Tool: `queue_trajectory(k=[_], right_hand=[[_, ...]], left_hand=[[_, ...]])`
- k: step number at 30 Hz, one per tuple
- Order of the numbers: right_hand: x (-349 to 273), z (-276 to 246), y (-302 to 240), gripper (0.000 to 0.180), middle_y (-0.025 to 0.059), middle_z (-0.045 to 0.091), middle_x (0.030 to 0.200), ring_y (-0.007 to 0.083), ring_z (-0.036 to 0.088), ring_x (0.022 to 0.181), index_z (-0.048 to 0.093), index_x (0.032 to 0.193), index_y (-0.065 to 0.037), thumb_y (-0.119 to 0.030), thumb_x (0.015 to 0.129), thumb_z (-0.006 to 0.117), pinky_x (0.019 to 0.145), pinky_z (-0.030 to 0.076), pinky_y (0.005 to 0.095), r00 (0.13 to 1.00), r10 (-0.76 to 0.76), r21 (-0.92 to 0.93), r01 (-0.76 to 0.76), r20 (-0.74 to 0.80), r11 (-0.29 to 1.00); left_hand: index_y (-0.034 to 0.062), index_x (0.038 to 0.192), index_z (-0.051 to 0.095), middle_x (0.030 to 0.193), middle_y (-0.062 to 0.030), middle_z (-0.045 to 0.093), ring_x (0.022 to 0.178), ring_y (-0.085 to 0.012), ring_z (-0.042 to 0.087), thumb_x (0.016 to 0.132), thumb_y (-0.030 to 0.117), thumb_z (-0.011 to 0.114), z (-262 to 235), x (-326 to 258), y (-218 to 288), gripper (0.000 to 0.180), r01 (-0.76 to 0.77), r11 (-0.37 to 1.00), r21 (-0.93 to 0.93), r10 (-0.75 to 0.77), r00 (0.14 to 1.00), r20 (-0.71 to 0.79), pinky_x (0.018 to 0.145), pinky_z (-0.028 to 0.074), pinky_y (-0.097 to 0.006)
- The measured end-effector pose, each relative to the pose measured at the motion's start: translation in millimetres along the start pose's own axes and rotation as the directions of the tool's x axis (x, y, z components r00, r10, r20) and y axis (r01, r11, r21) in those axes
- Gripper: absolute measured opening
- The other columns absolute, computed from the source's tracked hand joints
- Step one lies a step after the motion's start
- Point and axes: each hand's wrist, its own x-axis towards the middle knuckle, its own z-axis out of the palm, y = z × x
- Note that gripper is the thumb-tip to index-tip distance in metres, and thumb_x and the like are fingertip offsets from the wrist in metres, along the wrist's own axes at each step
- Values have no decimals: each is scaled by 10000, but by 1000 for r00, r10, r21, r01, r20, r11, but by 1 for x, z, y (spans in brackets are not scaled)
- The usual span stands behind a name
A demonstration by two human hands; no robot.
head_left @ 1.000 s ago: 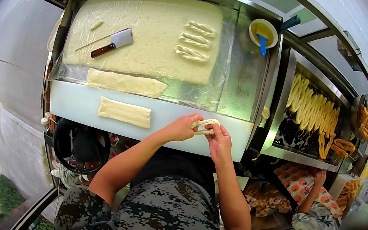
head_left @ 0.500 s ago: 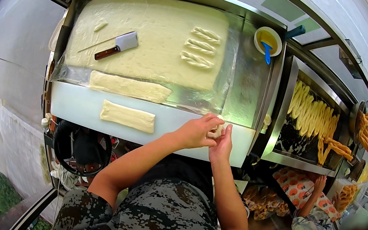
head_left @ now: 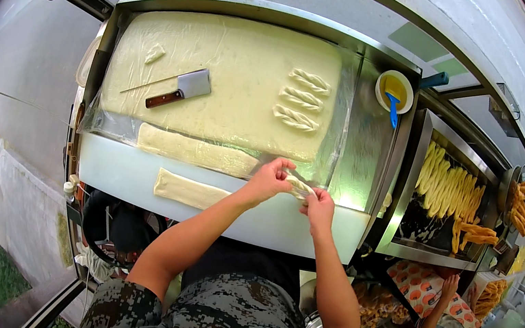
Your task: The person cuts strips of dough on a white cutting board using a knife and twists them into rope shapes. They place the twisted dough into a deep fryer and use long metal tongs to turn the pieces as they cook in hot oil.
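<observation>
A short twisted strip of dough (head_left: 299, 186) is stretched between my two hands over the white cutting board (head_left: 267, 217). My left hand (head_left: 269, 180) pinches its left end, and my right hand (head_left: 319, 208) grips the right end. Left of my hands, a flat dough strip (head_left: 189, 190) lies on the board. Just beyond it runs a longer dough strip (head_left: 195, 151) at the edge of the big dough slab (head_left: 216, 111). Three dough twists (head_left: 301, 99) rest in a column on the slab's right part. A cleaver (head_left: 181, 89) and a thin stick (head_left: 144, 85) lie farther left on it.
At the back right stands a white bowl (head_left: 387, 81) with yellow liquid and a blue brush (head_left: 392, 109). A fryer (head_left: 422, 229) with several frying dough sticks (head_left: 450, 185) is to the right. Near it, a co-worker's arm (head_left: 442, 302) reaches in beside a patterned cloth (head_left: 420, 281).
My hands have drawn apart, and the dough between them now shows as a stretched twist. They sit slightly farther from the board's front edge. The whole view has shifted a little.
</observation>
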Motion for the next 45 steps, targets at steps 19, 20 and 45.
queue_trajectory(k=[19, 20, 45], right_hand=[[109, 3, -150, 230, -13, 578, 755, 76, 522, 640, 627, 1037, 14, -140, 868, 654, 557, 438, 232, 870, -489, 7, 490, -61, 872], [92, 2, -118, 191, -27, 568, 725, 66, 515, 643, 638, 999, 11, -140, 881, 639, 564, 425, 218, 855, -516, 45, 514, 50, 857], [-58, 117, 70, 397, 48, 636, 742, 129, 562, 652, 676, 880, 9, -381, 904, 604, 606, 460, 295, 964, -170, -227, 216, 206, 950]], left_hand=[[1, 1078, 622, 868, -150, 690, 784, -248, 664, 827, 186, 649, -70, 128, 141, 313, -385, 723, 574, 517, 853, -78, 714, 518, -348], [16, 1030, 623, 827, -157, 676, 757, -240, 658, 836, 167, 633, -71, 96, 118, 246, -437, 678, 590, 564, 825, -37, 679, 509, -352], [-31, 1076, 608, 993, -174, 604, 919, -300, 580, 856, 244, 651, -214, -145, -64, 355, 328, 550, 768, 592, 495, -636, 824, 465, -383]])
